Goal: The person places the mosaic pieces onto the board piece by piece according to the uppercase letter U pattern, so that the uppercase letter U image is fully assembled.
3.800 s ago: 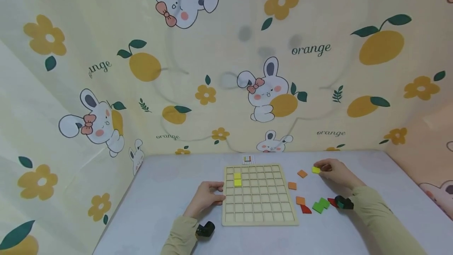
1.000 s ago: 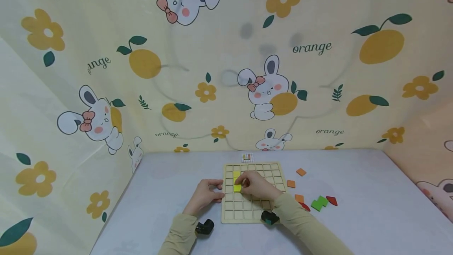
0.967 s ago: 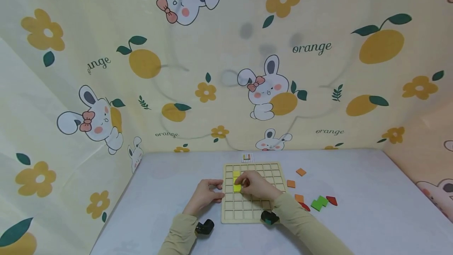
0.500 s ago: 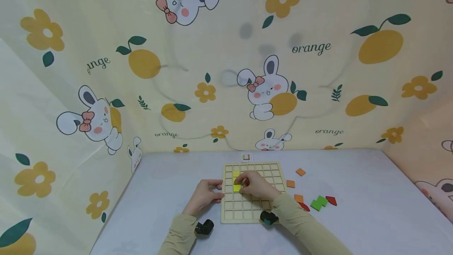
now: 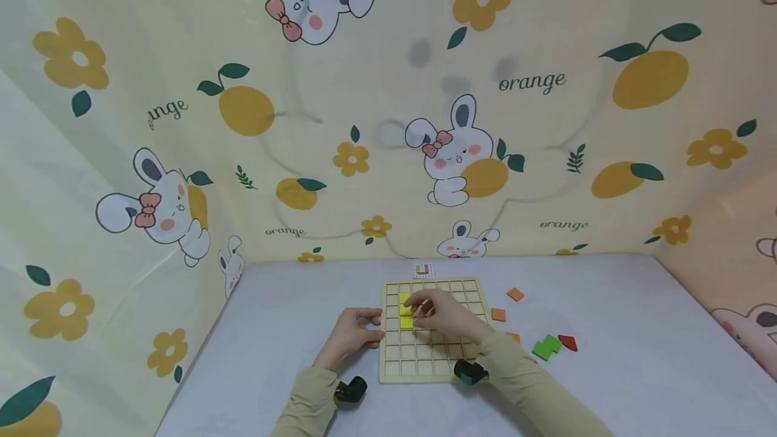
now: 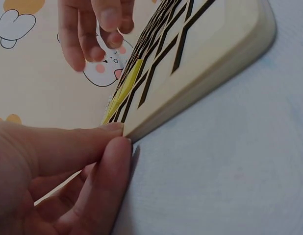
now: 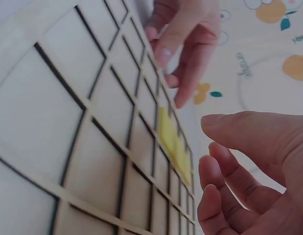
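A pale wooden grid board [image 5: 435, 373] lies on the table. Yellow square tiles [image 5: 406, 323] sit in a column near its left side, also seen as a yellow strip [image 7: 173, 142] in the right wrist view. My right hand [image 5: 446, 313] hovers over the board beside them, thumb and fingers apart with nothing between them, partly covering the column in the head view. At the board's left edge my left hand [image 5: 349, 337] rests its index finger and thumb against the rim; the left wrist view shows those fingertips [image 6: 114, 128] right at the edge.
Right of the board lie several orange tiles [image 5: 515, 294], green tiles [image 5: 543, 351] and a red curved-edge piece [image 5: 567, 342]. My right sleeve partly hides an orange tile [image 5: 513, 337]. A small printed card [image 5: 423, 270] lies behind the board.
My right hand carried a yellow tile leftward from beside the board into the yellow column. Its fingers have since come off the tile and spread. My left hand has stayed at the rim.
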`<control>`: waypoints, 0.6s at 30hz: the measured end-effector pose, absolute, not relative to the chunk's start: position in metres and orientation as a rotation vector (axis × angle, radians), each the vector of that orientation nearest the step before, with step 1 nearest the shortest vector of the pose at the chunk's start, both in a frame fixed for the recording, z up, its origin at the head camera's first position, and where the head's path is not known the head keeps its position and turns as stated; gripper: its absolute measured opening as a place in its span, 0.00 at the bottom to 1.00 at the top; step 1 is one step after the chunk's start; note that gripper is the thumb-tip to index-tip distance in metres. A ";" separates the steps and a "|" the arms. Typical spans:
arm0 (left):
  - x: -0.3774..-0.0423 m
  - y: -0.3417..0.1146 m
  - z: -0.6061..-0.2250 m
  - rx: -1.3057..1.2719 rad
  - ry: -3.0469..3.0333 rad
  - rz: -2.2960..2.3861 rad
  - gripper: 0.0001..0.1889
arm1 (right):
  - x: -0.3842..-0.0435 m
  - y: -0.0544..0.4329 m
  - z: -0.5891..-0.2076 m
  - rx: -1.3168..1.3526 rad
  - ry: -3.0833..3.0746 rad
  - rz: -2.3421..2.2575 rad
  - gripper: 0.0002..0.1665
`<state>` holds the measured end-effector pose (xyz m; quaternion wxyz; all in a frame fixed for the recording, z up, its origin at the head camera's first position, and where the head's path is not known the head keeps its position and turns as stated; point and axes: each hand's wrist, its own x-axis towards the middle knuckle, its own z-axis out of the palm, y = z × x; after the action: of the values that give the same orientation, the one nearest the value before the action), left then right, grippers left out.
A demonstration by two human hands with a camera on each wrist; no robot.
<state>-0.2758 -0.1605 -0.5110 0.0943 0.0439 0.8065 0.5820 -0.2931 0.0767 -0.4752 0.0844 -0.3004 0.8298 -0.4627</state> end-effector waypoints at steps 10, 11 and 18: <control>-0.274 -0.158 -0.511 0.095 2.405 1.725 0.27 | -0.289 0.109 -0.463 -0.952 2.529 -1.388 0.18; -0.274 -0.158 -0.511 0.098 2.405 1.726 0.27 | -0.288 0.113 -0.462 -0.965 2.539 -1.383 0.18; -0.274 -0.158 -0.511 0.099 2.407 1.726 0.27 | -0.281 0.142 -0.452 -0.933 2.589 -1.399 0.19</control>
<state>-0.2743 -0.1585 -0.5109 0.0890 0.0332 0.8090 0.5801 -0.2806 0.1418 -0.4521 0.0270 -0.3019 0.8384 -0.4530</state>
